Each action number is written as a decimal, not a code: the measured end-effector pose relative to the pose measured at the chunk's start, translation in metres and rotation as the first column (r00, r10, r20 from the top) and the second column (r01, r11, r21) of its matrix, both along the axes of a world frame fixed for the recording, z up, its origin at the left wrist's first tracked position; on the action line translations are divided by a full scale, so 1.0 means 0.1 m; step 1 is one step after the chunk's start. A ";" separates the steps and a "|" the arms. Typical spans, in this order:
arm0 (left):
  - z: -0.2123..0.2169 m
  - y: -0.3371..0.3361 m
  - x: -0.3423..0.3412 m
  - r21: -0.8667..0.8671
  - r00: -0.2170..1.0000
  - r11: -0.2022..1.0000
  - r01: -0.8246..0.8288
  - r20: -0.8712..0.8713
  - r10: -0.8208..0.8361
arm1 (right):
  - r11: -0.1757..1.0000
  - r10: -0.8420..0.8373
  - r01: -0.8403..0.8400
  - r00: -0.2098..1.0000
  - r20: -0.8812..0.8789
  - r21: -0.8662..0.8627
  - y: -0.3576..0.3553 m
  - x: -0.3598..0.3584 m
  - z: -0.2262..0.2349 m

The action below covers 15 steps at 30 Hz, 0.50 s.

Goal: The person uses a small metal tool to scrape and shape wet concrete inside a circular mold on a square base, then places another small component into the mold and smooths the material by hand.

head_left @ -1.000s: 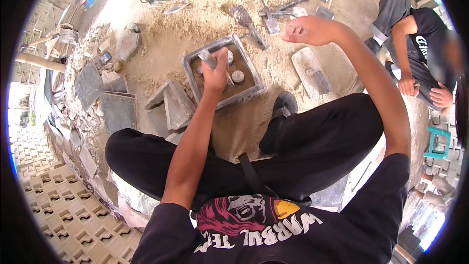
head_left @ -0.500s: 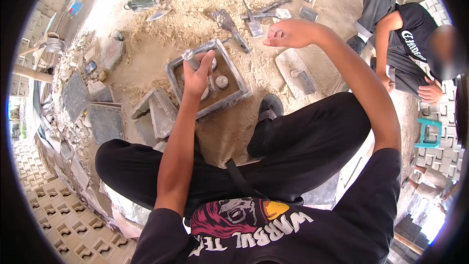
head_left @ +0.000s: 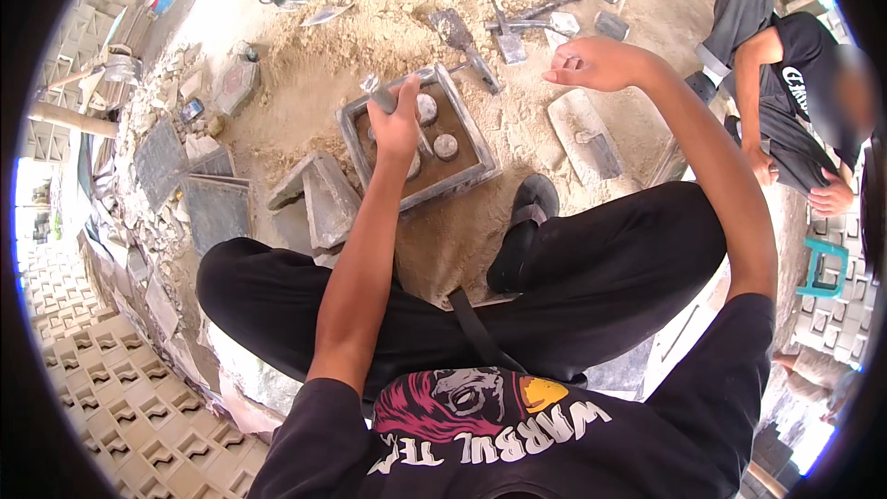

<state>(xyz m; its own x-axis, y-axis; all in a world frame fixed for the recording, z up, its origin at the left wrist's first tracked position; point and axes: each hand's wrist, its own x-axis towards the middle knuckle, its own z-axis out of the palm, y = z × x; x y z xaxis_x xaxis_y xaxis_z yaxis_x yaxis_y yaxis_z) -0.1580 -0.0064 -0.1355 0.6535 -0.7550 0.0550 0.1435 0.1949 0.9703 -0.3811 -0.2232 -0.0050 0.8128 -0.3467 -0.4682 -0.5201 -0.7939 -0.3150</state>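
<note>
In front of me a square grey mould frame (head_left: 462, 187) lies on the sandy ground, filled with brown sand. Several pale round pieces sit in that sand, among them a round disc (head_left: 445, 146) near the frame's right side. My left hand (head_left: 397, 125) is over the frame's left part, closed around a grey metal rod-like tool (head_left: 377, 91) whose rounded end sticks up past the thumb. Its lower end is partly hidden by the hand. To the right, my right hand (head_left: 601, 65) hangs in the air above the ground, fingers curled together; what they hold, if anything, is hidden.
Beyond the frame are a trowel (head_left: 508, 42), a hammer (head_left: 480, 72) and loose sand (head_left: 388, 18). A pale block (head_left: 584, 137) lies on the right. Slabs (head_left: 323, 199) and rubble stand on the left. A co-worker (head_left: 795, 65) sits at the right, near a teal stool (head_left: 822, 268).
The whole view has shifted, so the scene sits farther right in the picture. My right hand has moved slightly right; my left hand keeps its hold over the frame.
</note>
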 end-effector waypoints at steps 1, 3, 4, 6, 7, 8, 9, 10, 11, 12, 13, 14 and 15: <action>0.04 0.01 -0.03 -0.011 1.000 1.000 0.003 -0.003 -0.003 | 1.000 -0.014 0.014 1.000 -0.008 0.014 -0.01 -0.02 -0.01; 0.02 -0.01 -0.06 0.019 0.999 0.999 0.041 0.012 -0.041 | 0.998 -0.037 0.037 0.999 -0.011 0.044 0.01 -0.02 0.00; -0.05 -0.01 -0.01 0.062 0.998 0.997 0.048 0.042 -0.051 | 0.999 -0.024 0.024 1.000 -0.001 0.029 0.02 0.02 0.01; -0.08 0.01 0.04 0.058 0.998 0.996 0.063 -0.020 -0.062 | 1.000 -0.008 0.008 1.000 0.002 0.000 0.04 0.02 -0.02; -0.05 0.02 0.02 0.049 0.998 0.997 0.058 0.007 -0.058 | 1.000 -0.013 0.013 1.000 -0.001 0.015 0.03 0.01 -0.01; -0.03 0.02 -0.02 0.039 0.998 0.998 0.052 0.034 -0.054 | 0.999 -0.017 0.017 1.000 -0.005 0.030 0.01 0.01 0.00; 0.04 0.05 -0.07 0.040 0.997 0.998 0.047 0.061 -0.050 | 0.998 -0.022 0.022 1.000 -0.008 0.055 0.02 0.00 -0.01; 0.08 0.04 -0.13 0.099 0.997 0.993 0.069 0.019 -0.071 | 0.998 -0.030 0.030 1.000 -0.004 0.061 0.02 0.00 -0.01; 0.01 0.06 -0.17 0.124 0.992 0.988 0.092 0.070 -0.101 | 0.997 -0.039 0.039 0.999 0.000 0.066 0.03 -0.01 -0.01; -0.01 0.09 -0.18 0.142 0.983 0.984 0.109 0.130 -0.127 | 0.997 -0.043 0.042 0.999 0.014 0.062 0.02 0.02 0.01; -0.02 0.11 -0.17 0.162 0.970 0.979 0.124 0.190 -0.154 | 0.999 -0.023 0.021 0.999 0.029 0.044 0.02 0.05 0.02; -0.03 0.13 -0.14 0.125 0.974 0.984 0.124 0.176 -0.145 | 1.000 -0.003 0.002 0.999 0.044 0.025 0.01 0.08 0.03; 0.01 0.14 -0.19 0.127 0.977 0.984 0.126 0.157 -0.145 | 1.000 0.007 -0.007 0.999 0.041 0.007 0.01 0.04 0.02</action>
